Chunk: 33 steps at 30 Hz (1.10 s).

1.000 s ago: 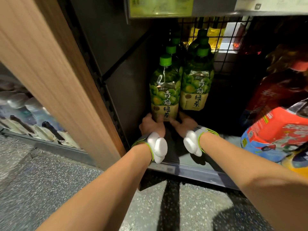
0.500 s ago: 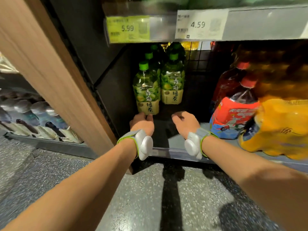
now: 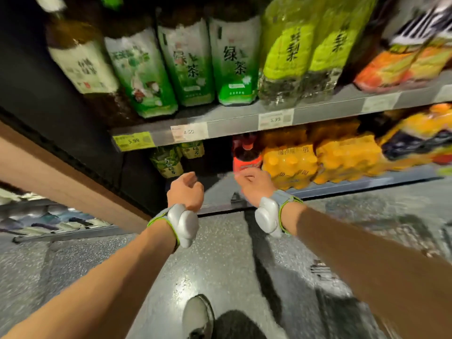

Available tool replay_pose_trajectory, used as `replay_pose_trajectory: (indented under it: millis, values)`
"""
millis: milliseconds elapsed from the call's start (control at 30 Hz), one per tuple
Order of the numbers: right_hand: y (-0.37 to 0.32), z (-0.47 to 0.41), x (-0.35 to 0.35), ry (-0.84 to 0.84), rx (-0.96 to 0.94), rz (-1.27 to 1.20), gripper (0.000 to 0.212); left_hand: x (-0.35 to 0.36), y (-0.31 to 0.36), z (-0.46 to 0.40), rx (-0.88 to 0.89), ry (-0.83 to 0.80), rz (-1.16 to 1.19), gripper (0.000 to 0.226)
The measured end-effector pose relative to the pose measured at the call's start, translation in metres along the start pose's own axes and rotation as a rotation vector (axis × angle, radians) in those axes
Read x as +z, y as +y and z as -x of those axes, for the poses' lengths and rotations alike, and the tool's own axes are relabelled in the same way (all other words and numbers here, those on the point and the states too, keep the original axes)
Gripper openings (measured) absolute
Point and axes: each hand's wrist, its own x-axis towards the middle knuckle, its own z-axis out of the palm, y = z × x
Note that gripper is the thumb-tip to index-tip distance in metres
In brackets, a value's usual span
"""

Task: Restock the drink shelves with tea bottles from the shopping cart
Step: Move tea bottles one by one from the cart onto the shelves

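Observation:
Green plum tea bottles [image 3: 167, 161] stand in two rows at the left end of the bottom shelf [image 3: 220, 189], mostly hidden under the shelf above. My left hand [image 3: 186, 190] hovers in front of that shelf with loosely curled fingers and holds nothing. My right hand [image 3: 255, 183] is beside it, also empty and relaxed, just in front of a red-labelled bottle [image 3: 245, 157]. Both hands are clear of the tea bottles. No shopping cart is in view.
The upper shelf [image 3: 318, 107] carries large green tea bottles [image 3: 233, 59] and yellow-green ones [image 3: 286, 52]. Yellow multipacks [image 3: 347, 157] fill the bottom shelf's right part. A wooden side panel [image 3: 61, 177] stands at left. My shoe [image 3: 198, 316] is on the speckled floor.
Both hands have let go of the front tea bottle and drawn back out of the shelf. My head has risen and pulled away, so the upper shelf has come into view.

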Motion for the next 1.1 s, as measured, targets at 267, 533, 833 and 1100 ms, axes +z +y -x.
replay_pose_trajectory:
  millis: [267, 533, 833, 1100]
  values:
    - [-0.071, 0.111, -0.135, 0.106, 0.037, 0.008, 0.028, -0.013, 0.124, 0.13, 0.06, -0.1, 0.048, 0.029]
    - [-0.123, 0.206, -0.252, 0.322, 0.114, -0.223, 0.018, -0.013, 0.24, 0.236, 0.152, -0.229, 0.1, 0.026]
    - [-0.096, 0.305, -0.376, 0.601, 0.144, -0.332, 0.019, 0.034, 0.33, 0.341, 0.291, -0.423, 0.201, 0.017]
    - [0.015, 0.403, -0.463, 0.803, 0.327, -0.333, 0.017, 0.145, 0.352, 0.437, 0.476, -0.577, 0.058, 0.01]
